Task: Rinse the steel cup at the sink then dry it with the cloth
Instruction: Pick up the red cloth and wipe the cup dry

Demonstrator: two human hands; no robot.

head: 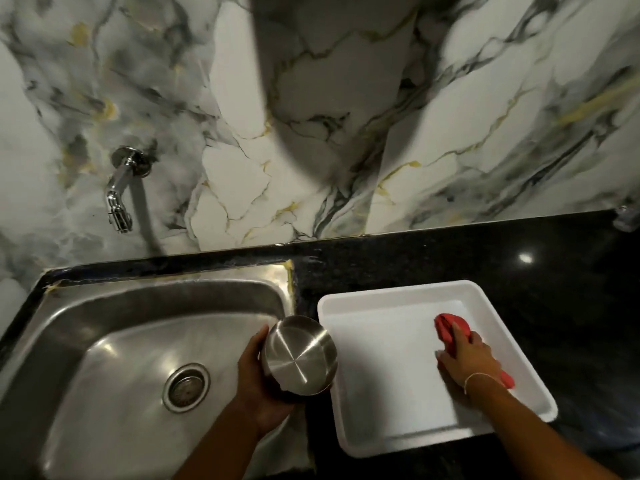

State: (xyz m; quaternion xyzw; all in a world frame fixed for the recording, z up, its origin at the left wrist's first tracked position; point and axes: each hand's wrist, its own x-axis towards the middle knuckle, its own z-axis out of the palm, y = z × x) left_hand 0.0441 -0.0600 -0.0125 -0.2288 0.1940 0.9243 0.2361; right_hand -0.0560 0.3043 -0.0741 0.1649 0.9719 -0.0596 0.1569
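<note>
Left hand grips steel cup at sink edge; right hand presses on red cloth in tray.

Left hand [258,375], palm up, wraps the steel cup [299,356], base facing camera, over the sink [104,341] rim. Right hand [465,356], palm down, fingers curled on the cloth [450,329] inside the white tray [381,292], arm reaching in from lower right.

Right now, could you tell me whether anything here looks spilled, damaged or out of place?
Nothing stands out. The left hand holds the steel cup bottom-up at the sink's right edge; the right hand rests on the red cloth in the white tray. No water runs from the tap.
</note>
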